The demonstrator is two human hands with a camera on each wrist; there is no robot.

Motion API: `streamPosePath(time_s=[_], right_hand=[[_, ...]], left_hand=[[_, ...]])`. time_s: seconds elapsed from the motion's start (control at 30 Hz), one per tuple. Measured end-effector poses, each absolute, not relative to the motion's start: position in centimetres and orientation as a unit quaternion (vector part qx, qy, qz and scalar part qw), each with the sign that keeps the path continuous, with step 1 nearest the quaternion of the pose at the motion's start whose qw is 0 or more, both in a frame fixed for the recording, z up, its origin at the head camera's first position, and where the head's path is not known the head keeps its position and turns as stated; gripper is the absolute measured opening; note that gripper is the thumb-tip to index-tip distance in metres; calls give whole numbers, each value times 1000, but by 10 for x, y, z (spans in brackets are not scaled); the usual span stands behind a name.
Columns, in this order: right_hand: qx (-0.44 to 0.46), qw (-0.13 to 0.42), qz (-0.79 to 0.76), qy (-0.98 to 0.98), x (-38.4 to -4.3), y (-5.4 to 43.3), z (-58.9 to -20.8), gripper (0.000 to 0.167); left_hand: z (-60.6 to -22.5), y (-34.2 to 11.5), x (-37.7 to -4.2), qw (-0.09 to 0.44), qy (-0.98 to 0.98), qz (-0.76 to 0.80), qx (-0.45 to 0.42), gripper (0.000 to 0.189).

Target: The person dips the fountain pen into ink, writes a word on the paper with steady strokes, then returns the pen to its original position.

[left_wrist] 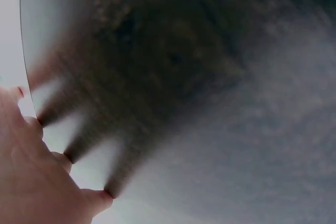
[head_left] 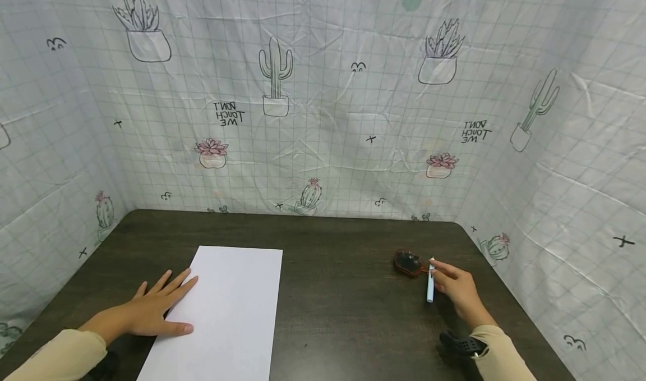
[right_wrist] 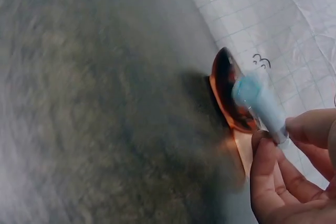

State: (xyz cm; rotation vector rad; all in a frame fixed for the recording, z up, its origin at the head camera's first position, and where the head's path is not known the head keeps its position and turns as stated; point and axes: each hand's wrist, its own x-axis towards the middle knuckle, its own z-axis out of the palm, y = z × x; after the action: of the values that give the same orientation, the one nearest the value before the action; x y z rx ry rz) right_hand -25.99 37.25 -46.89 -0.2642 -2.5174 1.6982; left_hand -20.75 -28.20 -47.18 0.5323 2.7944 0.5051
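Note:
In the head view my left hand (head_left: 151, 311) lies with spread fingers across the left edge of a blank white sheet of paper (head_left: 232, 302). The left wrist view shows the back of that hand (left_wrist: 44, 177) and its fingertips against the dark table. Toward the right side my right hand (head_left: 458, 291) pinches a light blue marker (head_left: 430, 285) between thumb and fingers. The marker (right_wrist: 262, 106) points away from the fingertips in the right wrist view. Just behind it are sunglasses (head_left: 407, 263) with an orange-brown frame and dark lenses, lying on the table.
A dark wooden table (head_left: 348, 308) spreads under both hands. Around its back and sides hangs a pale gridded cloth (head_left: 323, 139) printed with cacti. A black band (head_left: 461, 344) is on the right wrist.

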Motion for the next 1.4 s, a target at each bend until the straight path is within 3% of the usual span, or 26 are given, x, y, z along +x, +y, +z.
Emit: streamPosePath(time_s=[0.1,0.27,0.5,1.4], right_hand=[[-78,31,625,-776,-260,376,-466,47],[-47,2,731,-681,-257,379,-460,33],[12,-9,800,-599,-256,380,-459,33],[20,-22,802,-597,-261,377,-462,21]], left_hand=[[-471,-282,-207,124,960,173,184,101],[-469,-280,-206,125,959,179,182,101],[-468,-279,-206,124,958,180,182,101],[-471,-281,-209,124,961,168,181,101]])
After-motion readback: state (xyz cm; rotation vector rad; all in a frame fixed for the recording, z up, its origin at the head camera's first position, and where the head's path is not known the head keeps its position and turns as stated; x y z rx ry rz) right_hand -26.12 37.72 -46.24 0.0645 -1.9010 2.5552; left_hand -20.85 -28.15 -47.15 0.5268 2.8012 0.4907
